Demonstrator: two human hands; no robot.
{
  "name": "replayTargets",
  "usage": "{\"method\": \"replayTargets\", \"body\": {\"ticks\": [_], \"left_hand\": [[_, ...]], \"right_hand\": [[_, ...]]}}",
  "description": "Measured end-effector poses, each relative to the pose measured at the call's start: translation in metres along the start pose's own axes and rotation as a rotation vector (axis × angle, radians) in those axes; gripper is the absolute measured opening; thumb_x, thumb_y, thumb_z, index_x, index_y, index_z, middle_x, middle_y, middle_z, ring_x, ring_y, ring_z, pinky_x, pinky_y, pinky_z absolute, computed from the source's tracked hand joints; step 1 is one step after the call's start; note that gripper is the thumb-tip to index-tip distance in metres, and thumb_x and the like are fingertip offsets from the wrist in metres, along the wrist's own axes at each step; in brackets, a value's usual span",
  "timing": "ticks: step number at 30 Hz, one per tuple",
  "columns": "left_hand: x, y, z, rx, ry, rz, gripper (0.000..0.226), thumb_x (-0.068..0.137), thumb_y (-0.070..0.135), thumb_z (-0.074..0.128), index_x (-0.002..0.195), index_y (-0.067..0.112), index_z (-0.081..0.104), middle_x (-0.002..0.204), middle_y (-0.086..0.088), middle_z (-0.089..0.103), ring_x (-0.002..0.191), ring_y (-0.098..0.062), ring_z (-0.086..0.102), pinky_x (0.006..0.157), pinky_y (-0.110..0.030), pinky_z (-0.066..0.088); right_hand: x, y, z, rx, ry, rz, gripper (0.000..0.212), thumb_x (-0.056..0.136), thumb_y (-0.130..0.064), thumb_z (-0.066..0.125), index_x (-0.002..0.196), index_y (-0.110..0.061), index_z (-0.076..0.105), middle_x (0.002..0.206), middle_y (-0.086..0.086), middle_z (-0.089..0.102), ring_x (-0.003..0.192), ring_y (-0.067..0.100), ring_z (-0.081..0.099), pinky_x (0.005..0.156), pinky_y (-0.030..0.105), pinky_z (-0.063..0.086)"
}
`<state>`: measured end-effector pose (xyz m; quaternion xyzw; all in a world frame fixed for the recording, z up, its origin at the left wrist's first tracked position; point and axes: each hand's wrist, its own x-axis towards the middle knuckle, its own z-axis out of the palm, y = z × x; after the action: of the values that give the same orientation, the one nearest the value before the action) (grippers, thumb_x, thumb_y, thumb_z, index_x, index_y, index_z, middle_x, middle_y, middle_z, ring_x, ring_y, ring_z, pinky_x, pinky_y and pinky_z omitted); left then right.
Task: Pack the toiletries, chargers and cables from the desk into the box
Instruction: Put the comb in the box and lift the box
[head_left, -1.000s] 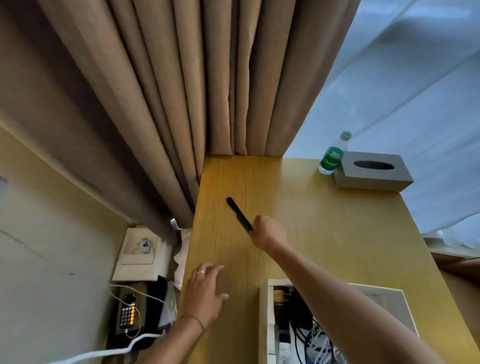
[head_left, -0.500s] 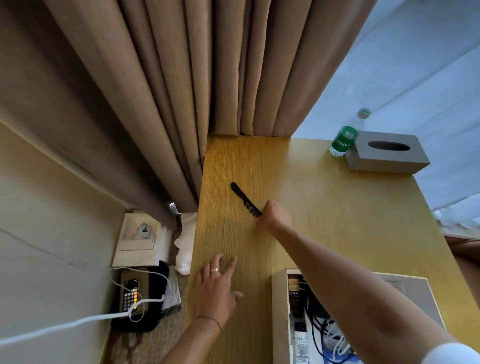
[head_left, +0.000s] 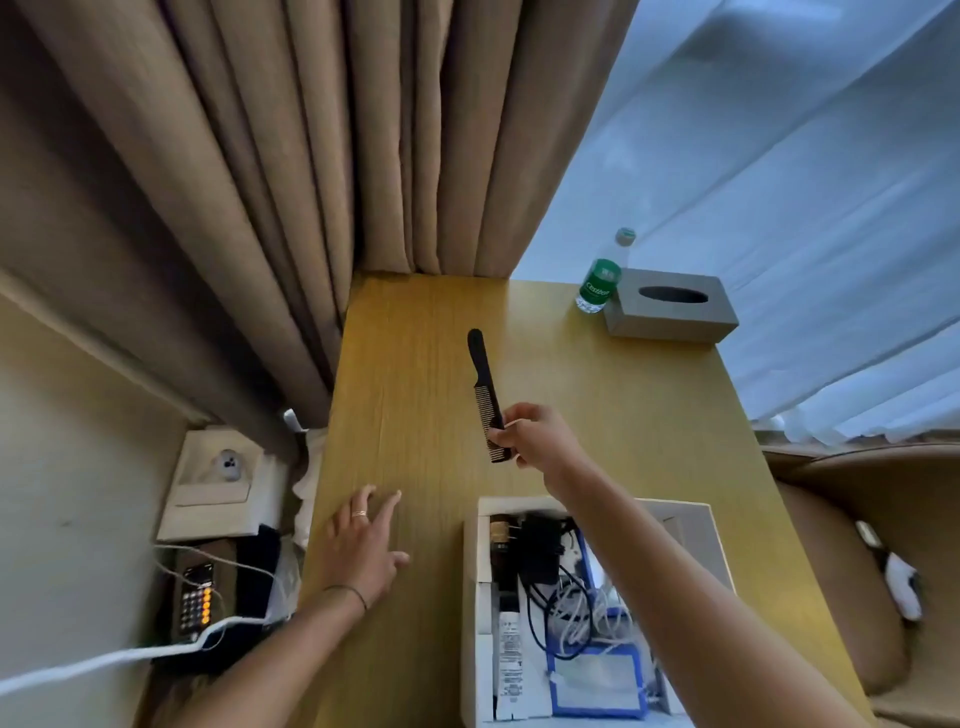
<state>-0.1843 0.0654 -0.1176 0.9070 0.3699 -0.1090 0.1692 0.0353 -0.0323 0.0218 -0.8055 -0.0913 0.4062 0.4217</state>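
A black comb (head_left: 485, 387) is lifted off the wooden desk (head_left: 426, 426), handle pointing away from me. My right hand (head_left: 535, 439) grips its toothed end, just beyond the far edge of the white box (head_left: 471, 571). Inside the box lie a black charger (head_left: 540, 551), white and black cables (head_left: 576, 613), a tube (head_left: 511, 660) and a blue-edged pouch (head_left: 597, 686). My left hand (head_left: 363, 545) rests flat on the desk left of the box, fingers spread, holding nothing.
A green-labelled water bottle (head_left: 602, 280) and a grey tissue box (head_left: 670, 306) stand at the desk's far right corner. Beige curtains (head_left: 311, 156) hang behind. Left of the desk, lower down, sit a phone (head_left: 195, 597) and a white cable (head_left: 104, 660). A chair (head_left: 857, 545) is at right.
My right hand closed on the comb where it lay and has raised it off the desk, drawing it nearer the box. My left hand stayed on the desk.
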Motion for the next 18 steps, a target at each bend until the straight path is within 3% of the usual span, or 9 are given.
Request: {"method": "replayTargets", "body": {"ticks": [4, 7, 18], "left_hand": [[-0.001, 0.0, 0.0, 0.002, 0.007, -0.001, 0.09, 0.081, 0.054, 0.072, 0.155, 0.036, 0.024, 0.161, -0.003, 0.018, 0.147, -0.024, 0.022, 0.116, -0.04, 0.032], [0.0, 0.0, -0.001, 0.005, 0.009, -0.001, 0.089, 0.08, 0.053, 0.073, 0.154, 0.035, 0.027, 0.16, -0.004, 0.02, 0.146, -0.024, 0.025, 0.114, -0.039, 0.033], [0.001, 0.005, -0.001, -0.028, -0.011, -0.038, 0.087, 0.08, 0.039, 0.079, 0.153, 0.031, 0.032, 0.158, -0.005, 0.023, 0.142, -0.028, 0.028, 0.115, -0.043, 0.033]], "right_hand": [[-0.057, 0.025, -0.029, 0.018, -0.028, 0.024, 0.011, 0.087, -0.007, 0.073, 0.095, -0.005, 0.066, 0.08, 0.006, 0.069, 0.064, 0.011, 0.058, 0.053, 0.019, 0.044], [-0.09, 0.055, -0.046, 0.025, -0.069, 0.026, 0.009, 0.085, -0.006, 0.075, 0.088, -0.009, 0.067, 0.078, 0.008, 0.07, 0.065, 0.015, 0.059, 0.057, 0.026, 0.045], [-0.13, 0.164, -0.058, -0.203, -0.005, 0.084, 0.008, 0.09, -0.018, 0.073, 0.083, -0.014, 0.071, 0.07, 0.001, 0.073, 0.055, 0.002, 0.067, 0.053, 0.015, 0.05]]}}
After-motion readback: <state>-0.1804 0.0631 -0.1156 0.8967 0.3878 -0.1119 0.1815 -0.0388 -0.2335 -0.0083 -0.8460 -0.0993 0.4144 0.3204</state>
